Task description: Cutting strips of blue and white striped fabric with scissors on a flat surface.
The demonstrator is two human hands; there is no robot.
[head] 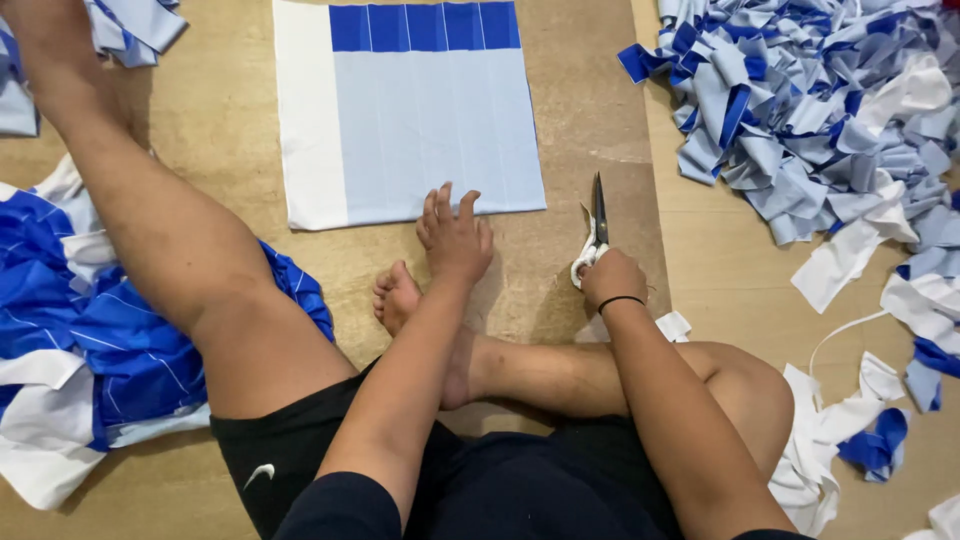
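Fingers (447,208) of the left hand (455,240) are spread and released, their tips resting on the near edge of the folded cloth panel (420,130), which lies flat on the brown floor (590,120) at the far centre. This panel is pale blue with a white band along its left side and a dark blue band across its far edge. Right hand (612,278), with a black band at the wrist, is clenched around the white handles of the scissors (596,232), just right of the panel; the blades point away, apart from the cloth. Far right lies a heap of cut strips (810,110) in blue and white. Near left, beside the outstretched leg, sits a pile of blue striped fabric (90,340).
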